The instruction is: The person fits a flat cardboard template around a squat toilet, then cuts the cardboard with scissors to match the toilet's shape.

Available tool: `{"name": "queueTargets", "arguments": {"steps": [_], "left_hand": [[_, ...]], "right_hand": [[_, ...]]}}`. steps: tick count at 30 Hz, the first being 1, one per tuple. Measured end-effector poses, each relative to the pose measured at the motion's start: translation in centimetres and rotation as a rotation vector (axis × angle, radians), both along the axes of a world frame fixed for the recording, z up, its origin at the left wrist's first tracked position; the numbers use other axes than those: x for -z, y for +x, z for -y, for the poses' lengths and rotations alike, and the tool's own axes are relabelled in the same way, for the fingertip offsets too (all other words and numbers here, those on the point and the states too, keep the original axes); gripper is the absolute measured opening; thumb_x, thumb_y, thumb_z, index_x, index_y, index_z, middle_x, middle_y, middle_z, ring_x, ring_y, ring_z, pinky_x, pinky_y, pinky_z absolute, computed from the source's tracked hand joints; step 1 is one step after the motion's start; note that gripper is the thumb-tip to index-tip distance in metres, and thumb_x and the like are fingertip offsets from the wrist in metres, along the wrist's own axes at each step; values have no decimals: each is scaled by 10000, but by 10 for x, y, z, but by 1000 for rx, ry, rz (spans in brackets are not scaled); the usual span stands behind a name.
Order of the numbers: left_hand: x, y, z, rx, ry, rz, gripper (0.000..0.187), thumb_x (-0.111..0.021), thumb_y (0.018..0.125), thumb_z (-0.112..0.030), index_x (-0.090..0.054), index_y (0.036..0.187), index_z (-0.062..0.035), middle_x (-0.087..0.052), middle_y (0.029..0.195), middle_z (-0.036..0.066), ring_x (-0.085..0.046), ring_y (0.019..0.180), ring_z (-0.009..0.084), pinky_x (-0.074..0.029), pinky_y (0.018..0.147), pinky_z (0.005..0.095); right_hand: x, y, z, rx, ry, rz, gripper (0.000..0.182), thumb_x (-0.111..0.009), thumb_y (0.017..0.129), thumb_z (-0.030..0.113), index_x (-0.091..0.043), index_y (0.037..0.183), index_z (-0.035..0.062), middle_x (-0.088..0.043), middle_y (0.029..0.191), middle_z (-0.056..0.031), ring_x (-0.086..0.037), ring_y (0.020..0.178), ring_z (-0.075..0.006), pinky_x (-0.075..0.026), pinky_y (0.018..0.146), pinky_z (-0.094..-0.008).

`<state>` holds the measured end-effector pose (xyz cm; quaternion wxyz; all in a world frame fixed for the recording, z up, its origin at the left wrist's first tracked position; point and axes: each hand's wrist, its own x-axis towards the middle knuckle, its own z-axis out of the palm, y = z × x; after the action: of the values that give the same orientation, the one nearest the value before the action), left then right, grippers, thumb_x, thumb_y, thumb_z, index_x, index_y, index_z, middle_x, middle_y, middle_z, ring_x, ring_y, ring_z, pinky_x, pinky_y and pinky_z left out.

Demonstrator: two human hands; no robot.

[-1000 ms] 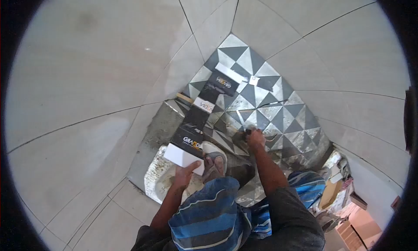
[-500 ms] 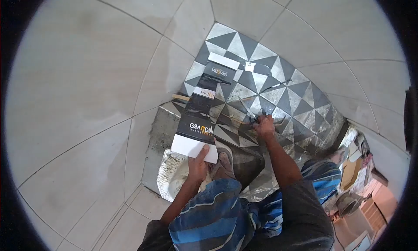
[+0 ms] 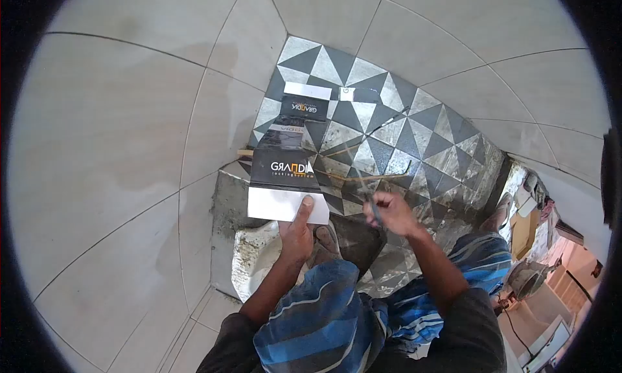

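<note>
My left hand (image 3: 297, 237) grips the near white flap of an unfolded black-and-white cardboard box (image 3: 275, 159), thumb on top and fingers beneath. The box is printed "GRANDIA locking system" and stretches away from me, with creased panels and a second white flap at its far end. To the right of the box, my right hand (image 3: 392, 214) is closed around the dark handles of what looks like a pair of scissors (image 3: 361, 179). Their thin grey blades point away from me, apart from the cardboard. The exact finger placement is partly hidden.
Patterned grey-and-white tiles (image 3: 395, 149) cover the floor, with thin strips (image 3: 363, 177) and a small white label (image 3: 346, 94) on them. A stained white basin (image 3: 249, 250) sits by my left forearm. Pale tiled walls (image 3: 129, 146) enclose the corner. A metal pan (image 3: 526, 280) stands at right.
My right hand has come up off the floor tiles and back toward me, with the scissors now plainly seen. My left hand and the cardboard box have shifted slightly as the view turned.
</note>
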<state>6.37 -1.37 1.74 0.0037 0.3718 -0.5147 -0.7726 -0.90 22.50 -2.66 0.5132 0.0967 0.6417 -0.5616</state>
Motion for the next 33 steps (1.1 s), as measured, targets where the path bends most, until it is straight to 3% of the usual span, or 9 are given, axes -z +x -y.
{"name": "queueTargets", "arguments": {"steps": [3, 9, 11, 12, 15, 17, 20, 30, 33], "left_hand": [[-24, -17, -5, -118, 171, 107, 293, -611, 982, -167, -558, 1212, 5, -591, 1090, 95, -590, 986, 181, -483, 878, 318], [-9, 6, -6, -39, 63, 89, 303, -606, 990, -190, -559, 1196, 27, -606, 1084, 107, -597, 969, 199, -494, 853, 329], [1, 16, -4, 94, -163, 11, 345, -644, 971, -171, -501, 1243, -14, -588, 1107, 72, -614, 976, 146, -530, 804, 302], [3, 19, -3, 92, -159, 13, 345, -644, 971, -171, -501, 1243, -14, -588, 1107, 72, -614, 976, 146, -530, 804, 302], [-6, 18, -2, 202, -246, 19, 326, -643, 973, -166, -524, 1227, 1, -592, 1097, 71, -609, 970, 153, -522, 806, 291], [-16, 7, -7, -124, 128, 127, 315, -645, 974, -189, -556, 1195, 17, -598, 1090, 75, -596, 964, 161, -498, 833, 292], [-9, 13, -4, -11, 1, 188, 318, -647, 972, -213, -574, 1181, 16, -603, 1091, 77, -585, 971, 169, -474, 862, 303], [3, 23, -4, 40, -46, 82, 356, -665, 957, -198, -545, 1232, -7, -598, 1111, 67, -579, 1001, 155, -469, 870, 304], [-3, 17, -4, -134, 164, 167, 367, -673, 953, -190, -536, 1243, -13, -594, 1109, 62, -583, 1006, 154, -472, 864, 300]], "right_hand": [[-23, 15, 20, 20, -180, 57, 426, -773, 849, 413, -649, 1004, 36, -648, 913, -34, -626, 828, -123, -520, 709, -292], [-24, 48, 50, -182, -212, -13, 581, -733, 817, 594, -620, 1030, 66, -589, 930, -2, -565, 871, -121, -462, 756, -298], [-35, 51, 57, -128, -254, 43, 605, -723, 807, 625, -615, 1023, 71, -589, 928, -2, -559, 868, -118, -455, 757, -290], [-39, 51, 58, -73, -290, 86, 629, -714, 797, 656, -609, 1016, 75, -588, 927, -3, -553, 865, -115, -449, 758, -283], [-42, 56, 55, -92, -279, 137, 629, -705, 804, 660, -605, 1005, 73, -586, 917, 0, -543, 867, -108, -442, 757, -280], [-34, 65, 53, -74, -306, 108, 624, -709, 805, 652, -606, 1006, 70, -588, 910, 1, -541, 857, -106, -441, 749, -279], [-36, 67, 53, -45, -332, 62, 599, -723, 810, 620, -608, 1008, 66, -591, 898, 5, -538, 837, -100, -438, 734, -274], [-30, 77, 53, -22, -293, 83, 471, -734, 851, 512, -607, 966, 74, -594, 826, 28, -537, 755, -75, -431, 668, -250], [-32, 78, 54, -15, -293, 115, 426, -722, 869, 472, -606, 947, 70, -599, 816, 25, -539, 738, -76, -431, 651, -247]]}}
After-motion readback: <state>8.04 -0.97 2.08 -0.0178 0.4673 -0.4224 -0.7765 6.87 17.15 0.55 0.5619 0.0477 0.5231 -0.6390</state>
